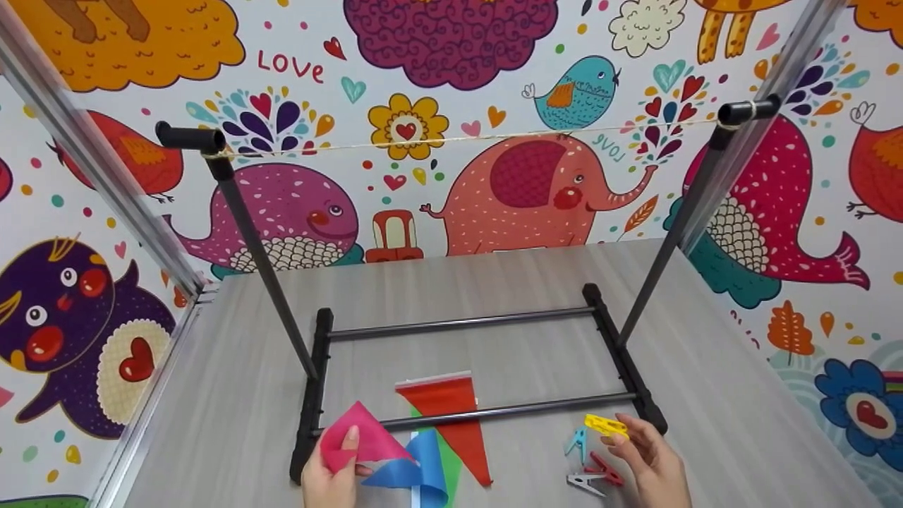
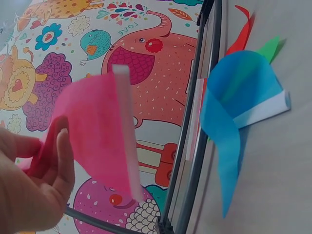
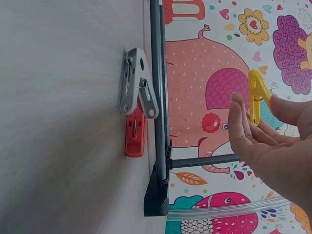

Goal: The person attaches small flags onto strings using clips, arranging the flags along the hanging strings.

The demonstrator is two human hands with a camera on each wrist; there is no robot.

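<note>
A pink pennant (image 1: 370,429) is grasped in the left grip (image 1: 331,478), its white edge (image 2: 127,141) beyond the fingers (image 2: 64,161), while a yellow clothespin (image 1: 605,426) is pinched by the right grip (image 1: 654,464).

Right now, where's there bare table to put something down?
Bare table lies inside the black frame, right of the red flag, and, outside it, between that flag and the loose clothespins. It's crowded near the left hand, where the pink flag, blue flag and green flag bunch, and beside the right hand, among the clothespins.
</note>
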